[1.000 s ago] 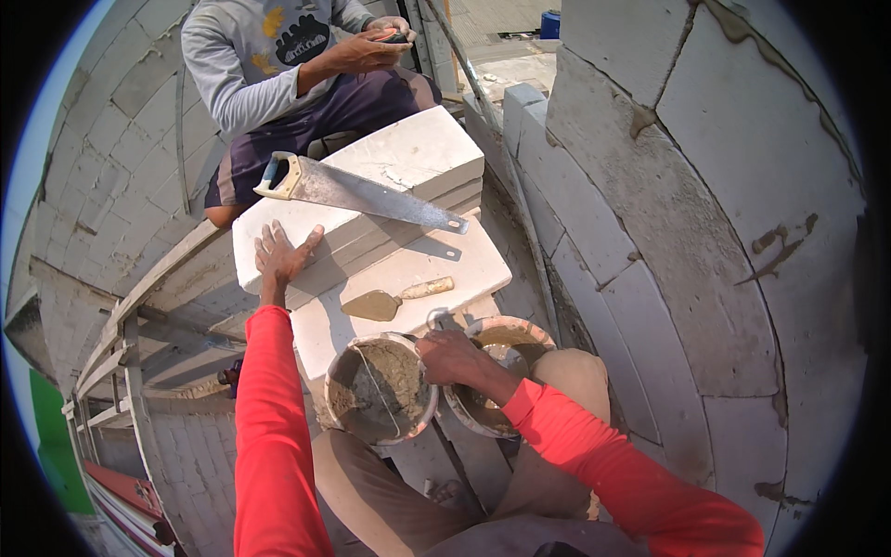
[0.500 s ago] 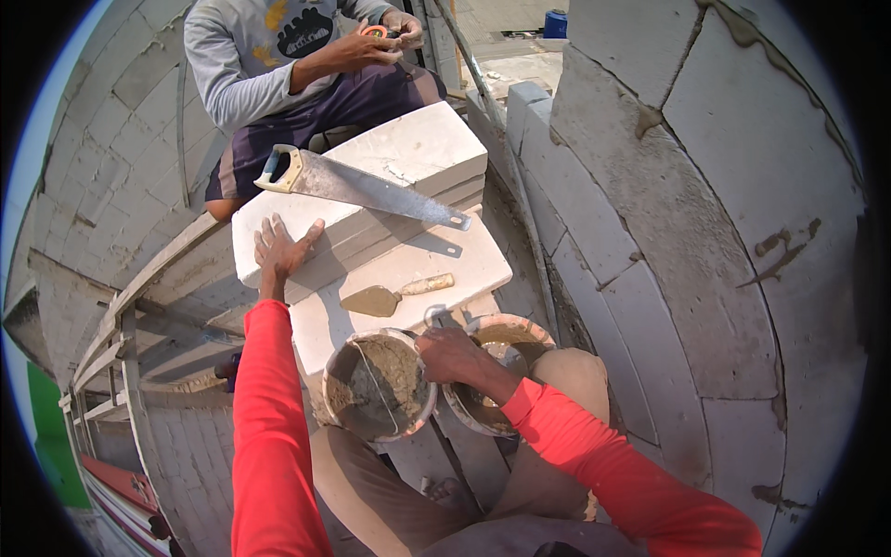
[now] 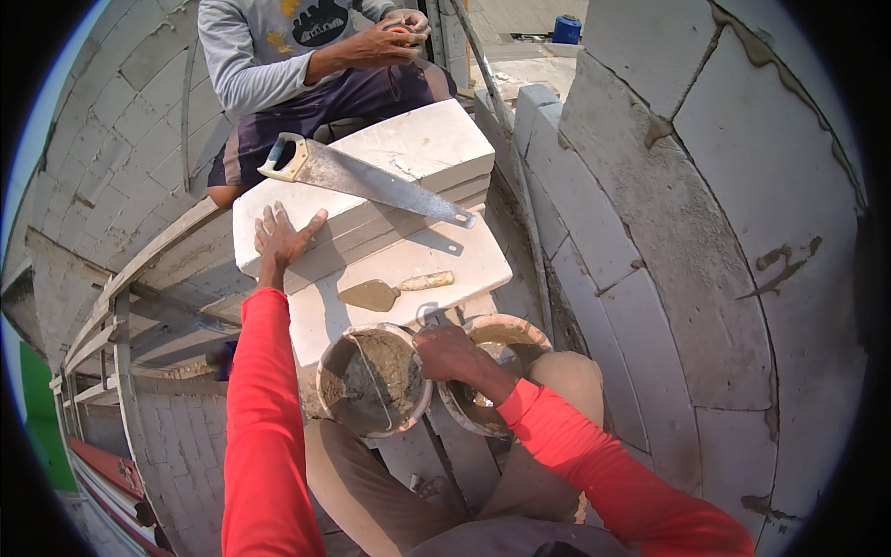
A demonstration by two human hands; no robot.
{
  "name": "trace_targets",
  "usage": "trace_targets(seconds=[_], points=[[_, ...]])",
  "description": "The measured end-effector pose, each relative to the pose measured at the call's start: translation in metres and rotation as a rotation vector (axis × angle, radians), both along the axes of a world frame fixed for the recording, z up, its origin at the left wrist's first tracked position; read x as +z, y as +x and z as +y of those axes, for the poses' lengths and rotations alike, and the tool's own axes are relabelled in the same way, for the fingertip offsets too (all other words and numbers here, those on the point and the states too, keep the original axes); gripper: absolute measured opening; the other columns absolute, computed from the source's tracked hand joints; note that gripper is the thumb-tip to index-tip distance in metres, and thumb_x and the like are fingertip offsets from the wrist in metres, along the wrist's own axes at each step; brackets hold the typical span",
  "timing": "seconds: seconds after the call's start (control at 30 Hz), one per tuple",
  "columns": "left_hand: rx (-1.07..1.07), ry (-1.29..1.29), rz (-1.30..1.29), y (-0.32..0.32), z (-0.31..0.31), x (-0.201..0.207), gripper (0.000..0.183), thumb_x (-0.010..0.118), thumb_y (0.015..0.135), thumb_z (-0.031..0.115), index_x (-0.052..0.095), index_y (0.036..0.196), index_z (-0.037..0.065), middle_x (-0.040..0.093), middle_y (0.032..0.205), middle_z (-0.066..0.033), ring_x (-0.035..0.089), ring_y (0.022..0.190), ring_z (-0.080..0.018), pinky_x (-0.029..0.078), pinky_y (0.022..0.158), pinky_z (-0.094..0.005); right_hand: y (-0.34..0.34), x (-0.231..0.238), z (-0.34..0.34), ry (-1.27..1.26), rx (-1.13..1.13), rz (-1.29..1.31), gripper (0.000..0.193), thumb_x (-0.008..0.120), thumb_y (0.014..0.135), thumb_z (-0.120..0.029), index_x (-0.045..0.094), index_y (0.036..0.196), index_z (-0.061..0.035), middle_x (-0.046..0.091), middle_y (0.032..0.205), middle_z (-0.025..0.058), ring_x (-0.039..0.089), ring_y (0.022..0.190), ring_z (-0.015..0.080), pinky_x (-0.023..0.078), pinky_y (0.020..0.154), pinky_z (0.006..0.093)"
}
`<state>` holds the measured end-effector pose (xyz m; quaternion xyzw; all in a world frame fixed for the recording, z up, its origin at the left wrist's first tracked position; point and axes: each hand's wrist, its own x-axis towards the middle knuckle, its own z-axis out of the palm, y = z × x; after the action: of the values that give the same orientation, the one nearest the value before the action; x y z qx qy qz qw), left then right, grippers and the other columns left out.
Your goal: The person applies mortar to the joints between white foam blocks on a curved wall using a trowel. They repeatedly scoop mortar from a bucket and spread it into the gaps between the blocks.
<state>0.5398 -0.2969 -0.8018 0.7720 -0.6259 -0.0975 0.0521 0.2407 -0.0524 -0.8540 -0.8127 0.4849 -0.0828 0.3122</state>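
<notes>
My left hand (image 3: 286, 238) lies flat with spread fingers on the front left end of a stack of white blocks (image 3: 408, 147). A handsaw (image 3: 371, 181) rests across the stack, its pale handle to the left. Below, on a lower white block (image 3: 473, 265), lies a trowel (image 3: 376, 295) with a mortar-coated blade. My right hand (image 3: 450, 354) is closed at the inner rims of two buckets; what its fingers hold is hidden. A small grey piece shows just above it. The left bucket (image 3: 327, 408) contains wet mortar and a thin wire handle; the right bucket (image 3: 534, 332) has watery grey liquid.
A co-worker (image 3: 264, 88) sits beyond the blocks, both hands around a small orange and dark object. A tall block wall (image 3: 668, 241) rises close on the right. Wooden railing (image 3: 121, 306) runs along the left. A blue container (image 3: 567, 29) stands far back.
The whole view has shifted slightly. My left hand stays on the block and my right hand stays at the bucket rims. The co-worker's hands have come closer together around the small object.
</notes>
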Motion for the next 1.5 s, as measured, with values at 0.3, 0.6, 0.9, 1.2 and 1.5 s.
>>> trace_targets(seconds=[0.3, 0.6, 0.9, 1.2, 1.5], points=[[0.003, 0.015, -0.016, -0.0009, -0.0003, 0.0002, 0.147, 0.050, 0.065, 0.104, 0.014, 0.169, 0.006, 0.009, 0.175, -0.0213, 0.002, 0.161, -0.0467, 0.004, 0.127, -0.0615, 0.0020, 0.0024, 0.0001, -0.015, 0.007, 0.042, 0.023, 0.073, 0.073, -0.014, 0.072, 0.092, -0.0027, 0.075, 0.097, 0.0187, 0.073, 0.098, 0.0374, 0.058, 0.085, 0.0480], [0.009, 0.014, -0.006, -0.0025, 0.0028, 0.0034, 0.147, 0.050, 0.066, 0.104, 0.013, 0.169, 0.006, 0.009, 0.175, -0.0217, 0.001, 0.161, -0.0465, 0.003, 0.128, -0.0597, 0.0021, 0.0026, 0.0009, -0.038, 0.011, 0.038, 0.022, 0.073, 0.072, -0.013, 0.072, 0.092, -0.0027, 0.075, 0.097, 0.0178, 0.073, 0.098, 0.0373, 0.058, 0.085, 0.0483], [0.008, 0.009, 0.000, -0.0025, 0.0025, 0.0034, 0.146, 0.051, 0.066, 0.103, 0.014, 0.169, 0.006, 0.010, 0.175, -0.0214, 0.001, 0.161, -0.0465, 0.004, 0.128, -0.0596, 0.0013, 0.0044, 0.0011, -0.024, 0.012, 0.058, 0.024, 0.075, 0.073, -0.016, 0.072, 0.093, -0.0030, 0.075, 0.100, 0.0174, 0.073, 0.102, 0.0361, 0.058, 0.087, 0.0474], [0.015, 0.001, -0.002, -0.0054, 0.0044, 0.0057, 0.146, 0.053, 0.066, 0.102, 0.015, 0.169, 0.006, 0.010, 0.175, -0.0208, 0.003, 0.161, -0.0462, 0.005, 0.128, -0.0601, -0.0004, -0.0026, -0.0004, 0.002, 0.018, -0.010, 0.029, 0.074, 0.072, -0.018, 0.069, 0.093, -0.0002, 0.073, 0.097, 0.0221, 0.070, 0.101, 0.0396, 0.055, 0.088, 0.0489], [0.029, 0.011, -0.033, -0.0068, 0.0049, 0.0074, 0.142, 0.053, 0.069, 0.100, 0.013, 0.169, 0.009, 0.010, 0.176, -0.0200, 0.006, 0.161, -0.0460, 0.009, 0.128, -0.0597, 0.0015, -0.0003, -0.0007, -0.018, 0.009, 0.033, 0.027, 0.073, 0.075, -0.017, 0.070, 0.097, -0.0012, 0.073, 0.101, 0.0202, 0.071, 0.103, 0.0373, 0.056, 0.089, 0.0471]])
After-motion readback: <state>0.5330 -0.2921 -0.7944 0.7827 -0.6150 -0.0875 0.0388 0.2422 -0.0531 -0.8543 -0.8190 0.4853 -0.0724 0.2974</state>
